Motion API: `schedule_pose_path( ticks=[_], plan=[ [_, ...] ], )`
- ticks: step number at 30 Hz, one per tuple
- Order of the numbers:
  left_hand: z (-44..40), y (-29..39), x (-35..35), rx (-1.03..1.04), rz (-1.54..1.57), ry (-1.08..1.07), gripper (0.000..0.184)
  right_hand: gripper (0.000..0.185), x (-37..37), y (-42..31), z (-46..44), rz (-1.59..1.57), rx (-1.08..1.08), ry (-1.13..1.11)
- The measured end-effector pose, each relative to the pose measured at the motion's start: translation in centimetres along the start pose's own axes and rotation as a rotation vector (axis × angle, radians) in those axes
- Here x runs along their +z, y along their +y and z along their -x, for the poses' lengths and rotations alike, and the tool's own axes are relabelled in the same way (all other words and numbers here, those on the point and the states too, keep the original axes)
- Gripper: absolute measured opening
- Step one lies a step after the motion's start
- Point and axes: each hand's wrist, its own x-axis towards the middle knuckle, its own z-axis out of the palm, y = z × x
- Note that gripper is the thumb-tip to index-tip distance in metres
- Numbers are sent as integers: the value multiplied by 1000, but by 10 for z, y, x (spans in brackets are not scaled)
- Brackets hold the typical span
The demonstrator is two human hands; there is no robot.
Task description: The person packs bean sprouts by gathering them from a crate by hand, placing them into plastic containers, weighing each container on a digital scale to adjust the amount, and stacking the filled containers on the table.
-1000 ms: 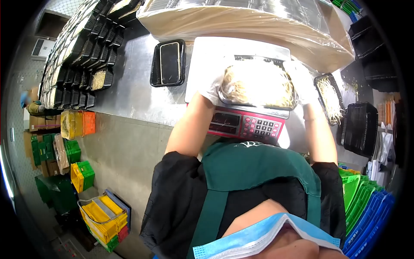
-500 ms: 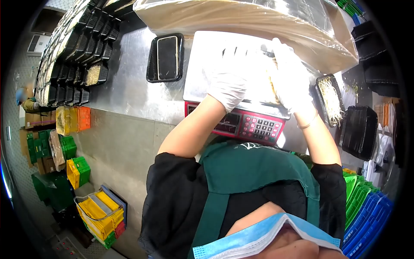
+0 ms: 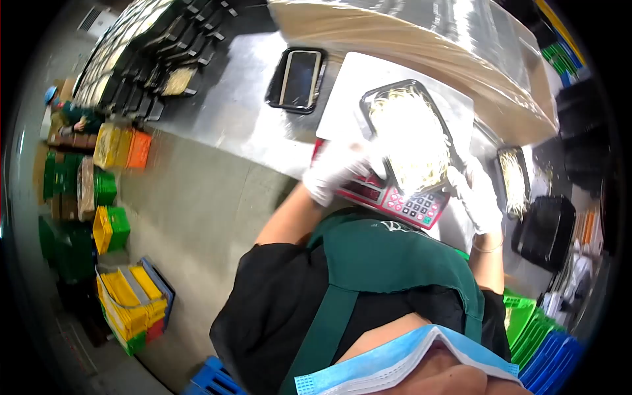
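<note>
A black tray of pale sprouts (image 3: 411, 138) is tilted over the white plate of a red scale (image 3: 395, 204). My right hand (image 3: 475, 194), in a white glove, grips the tray's lower right edge. My left hand (image 3: 339, 168), also gloved, is at the tray's lower left side; its fingers are blurred, so its hold is unclear. To the left lies a black tray with a light-rimmed dark rectangle (image 3: 301, 79) inside. A smaller tray of sprouts (image 3: 512, 181) sits to the right of my right hand.
Stacked filled black trays (image 3: 131, 59) stand at the far left. Behind the scale is a plastic-lined box (image 3: 421, 49). Black trays (image 3: 545, 230) and green crates (image 3: 520, 322) are at right. Yellow crates (image 3: 131, 303) stand on the floor, and another person (image 3: 76, 118) is at far left.
The view has turned. The sprout tray, flat on the scale and then largely covered by my hands, is now angled, its near end over the keypad. My hands have moved apart and toward me.
</note>
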Motion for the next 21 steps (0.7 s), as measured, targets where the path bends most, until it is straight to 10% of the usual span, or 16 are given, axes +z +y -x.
schedule_pose_path(
  ticks=[8, 12, 18, 21],
  plan=[
    [33, 8, -81, 274, 758, 433, 19, 46, 19, 2, 11, -163, -38, -264],
    [40, -35, -201, 479, 612, 701, 40, 46, 14, 31, 20, -141, 40, -137],
    [-6, -7, -399, 671, 667, 929, 13, 43, 21, 20, 31, -175, 23, -64],
    [-35, -2, -428, 376, 614, 1188, 19, 42, 32, 10, 36, -119, 85, 24]
  ],
)
